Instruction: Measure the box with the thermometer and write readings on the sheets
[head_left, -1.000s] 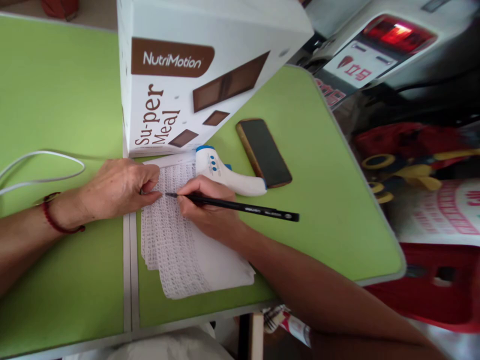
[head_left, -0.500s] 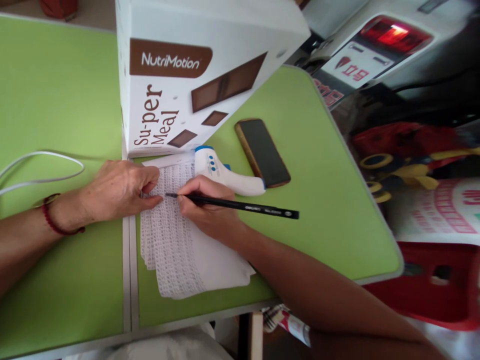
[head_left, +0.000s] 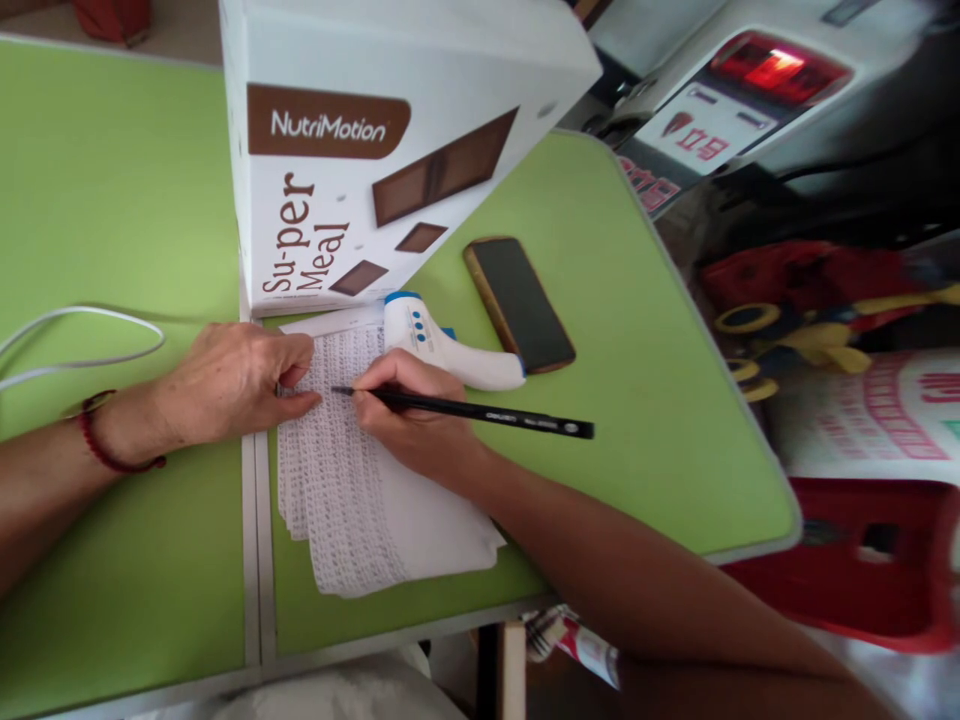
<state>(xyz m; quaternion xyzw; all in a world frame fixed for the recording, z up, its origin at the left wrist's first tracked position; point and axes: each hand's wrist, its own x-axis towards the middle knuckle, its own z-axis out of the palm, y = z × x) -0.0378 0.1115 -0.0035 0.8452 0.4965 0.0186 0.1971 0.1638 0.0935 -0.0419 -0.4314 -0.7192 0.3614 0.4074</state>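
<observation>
My right hand [head_left: 409, 415] grips a black pen [head_left: 480, 412], its tip resting on a stack of printed paper sheets [head_left: 352, 490] lying on the green table [head_left: 637, 400]. My left hand [head_left: 236, 385] presses its fingertips on the sheets' left edge, just left of the pen tip; a red cord bracelet circles that wrist. A white and blue infrared thermometer [head_left: 442, 345] lies on the sheets' top right corner, just beyond my right hand.
A tall white NutriMotion box [head_left: 360, 150] stands behind the papers. A dark phone [head_left: 519, 303] lies to the right of the thermometer. A white cable [head_left: 82, 340] loops at left. Beyond the table's right edge are a red-lit machine [head_left: 750, 90] and red items.
Both hands stay in place on the papers; the pen tip barely shifts. The view has drifted slightly to the right.
</observation>
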